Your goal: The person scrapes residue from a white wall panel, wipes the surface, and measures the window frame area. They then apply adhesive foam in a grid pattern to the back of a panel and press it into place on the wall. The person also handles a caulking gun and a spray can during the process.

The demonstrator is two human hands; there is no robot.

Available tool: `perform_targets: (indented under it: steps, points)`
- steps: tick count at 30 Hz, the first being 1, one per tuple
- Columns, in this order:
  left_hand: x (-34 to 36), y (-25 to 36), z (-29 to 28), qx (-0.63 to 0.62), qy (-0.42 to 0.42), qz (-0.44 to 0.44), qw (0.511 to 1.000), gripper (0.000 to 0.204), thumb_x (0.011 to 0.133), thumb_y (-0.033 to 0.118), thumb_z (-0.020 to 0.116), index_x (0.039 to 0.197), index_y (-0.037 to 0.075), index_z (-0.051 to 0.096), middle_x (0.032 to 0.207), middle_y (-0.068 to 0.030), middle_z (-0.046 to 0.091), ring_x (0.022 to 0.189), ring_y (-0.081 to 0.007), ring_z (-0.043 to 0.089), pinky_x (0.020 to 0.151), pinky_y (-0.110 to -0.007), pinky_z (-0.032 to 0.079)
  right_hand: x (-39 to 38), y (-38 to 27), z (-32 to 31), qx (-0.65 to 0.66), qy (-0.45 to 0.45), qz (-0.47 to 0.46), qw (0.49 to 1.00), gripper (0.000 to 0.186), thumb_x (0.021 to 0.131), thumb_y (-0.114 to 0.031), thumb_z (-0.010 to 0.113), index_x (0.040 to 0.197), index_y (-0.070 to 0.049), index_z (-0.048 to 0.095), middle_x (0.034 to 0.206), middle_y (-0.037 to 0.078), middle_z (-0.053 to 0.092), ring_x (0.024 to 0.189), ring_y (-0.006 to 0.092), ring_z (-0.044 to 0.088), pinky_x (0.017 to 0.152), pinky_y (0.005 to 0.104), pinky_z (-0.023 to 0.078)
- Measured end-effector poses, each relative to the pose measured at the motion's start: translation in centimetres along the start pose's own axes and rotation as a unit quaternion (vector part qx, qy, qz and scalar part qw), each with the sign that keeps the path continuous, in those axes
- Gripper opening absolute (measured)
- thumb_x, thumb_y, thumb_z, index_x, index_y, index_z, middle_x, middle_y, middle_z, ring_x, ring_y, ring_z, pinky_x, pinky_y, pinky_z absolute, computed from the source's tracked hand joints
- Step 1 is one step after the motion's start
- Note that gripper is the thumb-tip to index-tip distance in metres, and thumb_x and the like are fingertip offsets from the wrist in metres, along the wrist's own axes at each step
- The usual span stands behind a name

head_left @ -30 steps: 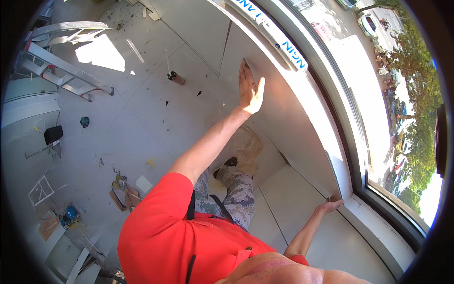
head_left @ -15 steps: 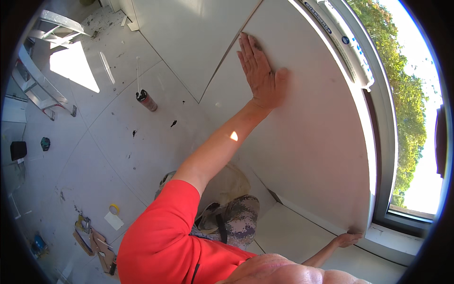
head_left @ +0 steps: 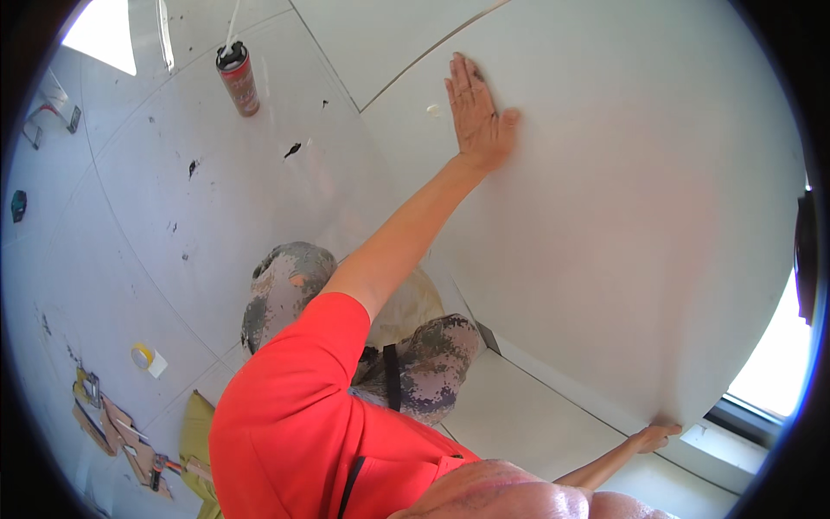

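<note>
A large, smooth white panel (head_left: 596, 225) fills the right side of the view. My left hand (head_left: 480, 121) lies flat against its upper left part, fingers straight and together, thumb spread. Dark smudges mark the fingers. Down at the panel's lower right corner, my right hand (head_left: 654, 438) has its fingers curled round the edge; the fingertips are partly hidden. A narrow dark seam (head_left: 424, 56) separates this panel from another pale surface beyond my left hand.
On the floor at left stand a red can with a nozzle (head_left: 239, 82) and a ladder's foot (head_left: 54, 117). Yellow tape (head_left: 143, 355), brown tool pouch pieces (head_left: 125, 437) and an olive bag (head_left: 201, 432) lie lower. My camouflage-covered knees (head_left: 290, 290) are bent by the panel. A window (head_left: 774, 363) is at right.
My view has shifted, so the panel looks larger and covers most of the window. Floor items sit farther up and left, and the olive bag has appeared. Both hands stay on the panel.
</note>
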State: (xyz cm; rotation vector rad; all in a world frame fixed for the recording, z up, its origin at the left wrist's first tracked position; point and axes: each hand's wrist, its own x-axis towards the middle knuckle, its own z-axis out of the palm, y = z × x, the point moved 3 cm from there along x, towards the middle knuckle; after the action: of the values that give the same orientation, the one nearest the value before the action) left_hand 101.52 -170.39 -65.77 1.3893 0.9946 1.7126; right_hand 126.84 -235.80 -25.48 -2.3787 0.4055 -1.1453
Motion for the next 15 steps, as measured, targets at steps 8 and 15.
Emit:
perform_targets:
  steps: [8, 15]
  points:
    - [-0.4, -0.5, -0.4, -0.004, 0.011, 0.011, 1.0, 0.107, 0.108, 0.067, 0.042, 0.168, -0.014, 0.007, 0.177, -0.0373, 0.004, 0.165, -0.0538, 0.003, 0.131, -0.065, 0.0, -2.2, -2.1, -0.6, 0.002, -0.054, -0.075, 0.996, 0.099, 0.101, -0.08, 0.035, 0.125, 0.009, 0.074, 0.116, 0.023, 0.076, 0.094, 0.0354, 0.07, 0.082, 0.0453, 0.057]
    - [-1.1, -1.6, -1.5, 0.015, 0.025, -0.007, 1.0, 0.095, 0.11, 0.057, 0.043, 0.167, -0.013, 0.012, 0.177, -0.0358, 0.007, 0.165, -0.0524, 0.006, 0.131, -0.064, 0.006, -1.3, -1.4, -0.4, 0.022, -0.046, -0.053, 0.997, 0.103, 0.099, -0.085, 0.038, 0.116, 0.008, 0.078, 0.097, 0.019, 0.076, 0.077, 0.03, 0.067, 0.07, 0.0407, 0.054]
